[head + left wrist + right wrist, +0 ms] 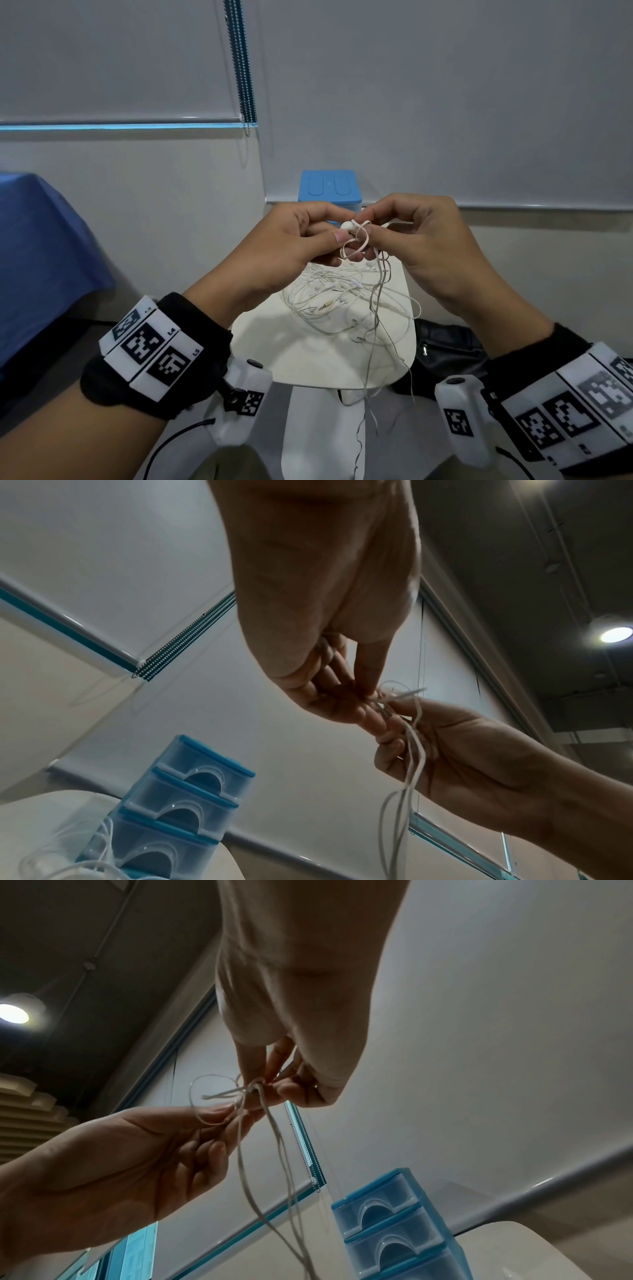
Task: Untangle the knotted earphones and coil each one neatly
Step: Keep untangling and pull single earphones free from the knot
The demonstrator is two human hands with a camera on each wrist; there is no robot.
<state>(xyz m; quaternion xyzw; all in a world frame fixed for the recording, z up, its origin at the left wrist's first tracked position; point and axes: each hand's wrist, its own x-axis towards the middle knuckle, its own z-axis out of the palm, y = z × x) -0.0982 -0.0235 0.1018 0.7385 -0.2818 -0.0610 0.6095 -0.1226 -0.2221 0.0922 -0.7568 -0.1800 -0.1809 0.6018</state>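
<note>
Both hands are raised above a small white table [308, 363] and meet over a knot of pale earphone cord [356, 240]. My left hand [291, 240] pinches the knot beside a white earbud [346, 225] with thumb and fingers. My right hand [421, 236] pinches the loops from the other side. In the left wrist view the left hand [363, 696] and the right hand [428, 739] hold the cord [411, 739]. The right wrist view shows the knot [253, 1089] with two strands hanging down. A heap of tangled white earphones [342, 298] lies on the table below.
A blue-lidded clear drawer box [329, 186] stands at the table's far edge against the wall. A blue cloth surface [41, 246] is at the left. A dark bag [445, 346] lies right of the table. A bead chain [245, 68] hangs from the blind.
</note>
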